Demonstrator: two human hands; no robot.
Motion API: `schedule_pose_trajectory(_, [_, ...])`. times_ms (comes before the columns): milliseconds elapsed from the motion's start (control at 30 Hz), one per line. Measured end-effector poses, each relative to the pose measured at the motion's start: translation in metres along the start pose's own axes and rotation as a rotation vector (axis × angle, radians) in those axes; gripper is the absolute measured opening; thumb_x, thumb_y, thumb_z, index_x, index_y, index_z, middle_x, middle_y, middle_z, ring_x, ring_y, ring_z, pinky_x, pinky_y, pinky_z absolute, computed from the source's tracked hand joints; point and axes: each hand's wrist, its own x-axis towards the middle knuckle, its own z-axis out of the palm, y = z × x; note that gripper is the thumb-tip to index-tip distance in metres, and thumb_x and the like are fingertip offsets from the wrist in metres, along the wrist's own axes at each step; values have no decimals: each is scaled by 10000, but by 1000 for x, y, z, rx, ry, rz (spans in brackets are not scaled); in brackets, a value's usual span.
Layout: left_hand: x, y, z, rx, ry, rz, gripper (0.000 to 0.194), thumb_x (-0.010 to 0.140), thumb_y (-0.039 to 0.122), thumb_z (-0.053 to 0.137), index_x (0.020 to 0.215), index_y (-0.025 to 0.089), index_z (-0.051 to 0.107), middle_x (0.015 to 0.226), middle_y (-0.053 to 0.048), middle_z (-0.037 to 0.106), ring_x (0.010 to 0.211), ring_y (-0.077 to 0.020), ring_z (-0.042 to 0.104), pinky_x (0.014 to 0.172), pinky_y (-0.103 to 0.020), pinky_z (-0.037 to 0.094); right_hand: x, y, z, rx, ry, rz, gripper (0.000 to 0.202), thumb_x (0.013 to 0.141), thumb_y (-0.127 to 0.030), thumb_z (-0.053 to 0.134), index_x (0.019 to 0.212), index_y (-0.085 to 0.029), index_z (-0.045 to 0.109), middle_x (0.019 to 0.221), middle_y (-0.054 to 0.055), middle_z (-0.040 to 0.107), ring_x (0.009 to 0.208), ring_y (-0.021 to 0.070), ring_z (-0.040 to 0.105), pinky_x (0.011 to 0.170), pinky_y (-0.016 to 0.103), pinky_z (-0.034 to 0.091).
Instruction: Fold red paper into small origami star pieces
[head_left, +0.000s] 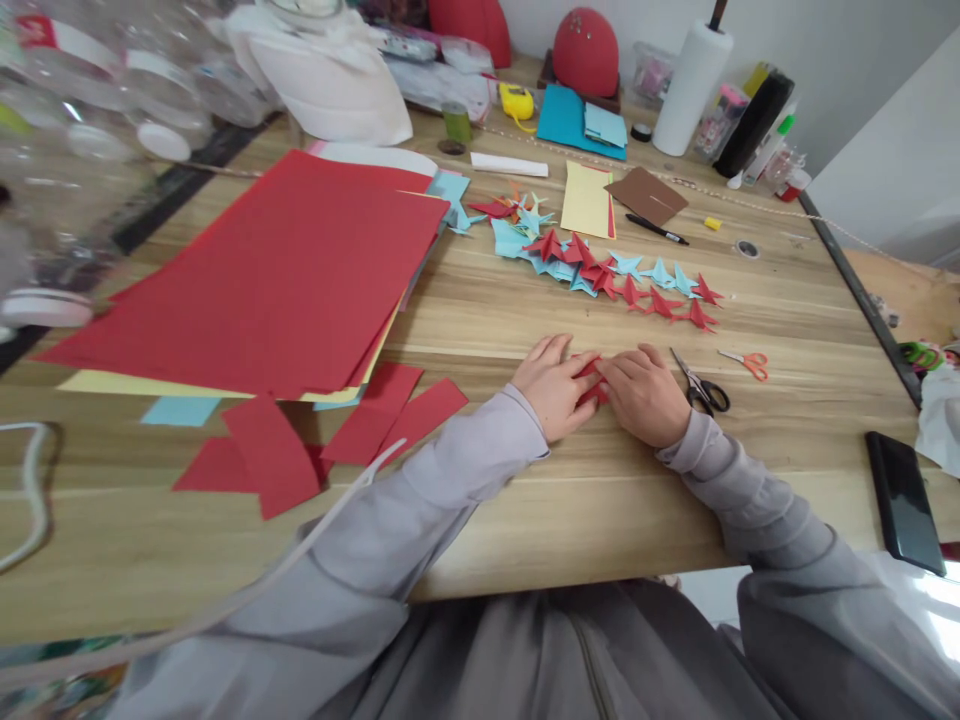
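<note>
A small piece of red paper (pixel 594 378) lies on the table in front of me, mostly covered by my fingers. My left hand (pixel 555 388) presses on its left side, fingers bent over it. From the other side my right hand (pixel 643 392) grips the paper, its fingers bunched close to the left fingertips. Black-handled scissors (pixel 701 385) rest just right of my right hand, and small orange-handled scissors (pixel 750 362) lie beyond them. Above my hands stretch rows of folded red paper cranes (pixel 660 302) and light blue ones (pixel 661 273).
Large red sheets (pixel 285 270) are stacked at left, with cut red pieces (pixel 274 455) below. A white cable (pixel 330 515) crosses my left sleeve. Yellow strips (pixel 587 200), a black pen (pixel 657 229) and a tape measure (pixel 516 101) lie farther back. A phone (pixel 904 500) sits at right.
</note>
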Motion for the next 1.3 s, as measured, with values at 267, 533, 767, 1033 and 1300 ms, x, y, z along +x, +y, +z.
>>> schedule_pose_trajectory(267, [-2,-7,5,-2,30,0,325,837,357,511,1084,258,697,1256,-63,624,1248,-345,455,1062,-630,270,11,6,8,6,23,24,280,910,-197,429,1070,-100,638,857,115,663,847,227,539,904,388,368])
schedule_pose_trajectory(533, [-9,-16,4,45,189,-259,337,903,318,427,1059,162,681,1219,-127,641,1186,-299,524,1016,-557,383,2,9,23,84,135,29,258,921,-215,452,1010,-151,686,948,109,660,916,222,553,866,386,406])
schedule_pose_trajectory(767, [-11,-5,10,52,106,-263,405,917,354,410,1124,104,651,1305,-180,575,1264,-323,473,1064,-588,341,1,4,23,45,179,-19,229,916,-215,479,998,-145,681,1091,113,672,1020,232,553,962,416,386])
schedule_pose_trajectory(1033, [-15,-1,8,27,59,-279,449,927,358,383,1181,71,618,1360,-198,523,1310,-331,427,1082,-574,335,3,5,22,49,234,-82,220,917,-213,483,991,-123,669,1031,101,694,991,232,573,949,419,390])
schedule_pose_trajectory(1300, [-17,1,7,16,70,-238,471,937,336,360,1230,38,577,1355,-217,521,1314,-343,421,1086,-575,327,3,3,21,90,189,-49,211,915,-213,490,1011,-150,667,1054,97,693,1017,227,573,982,427,375])
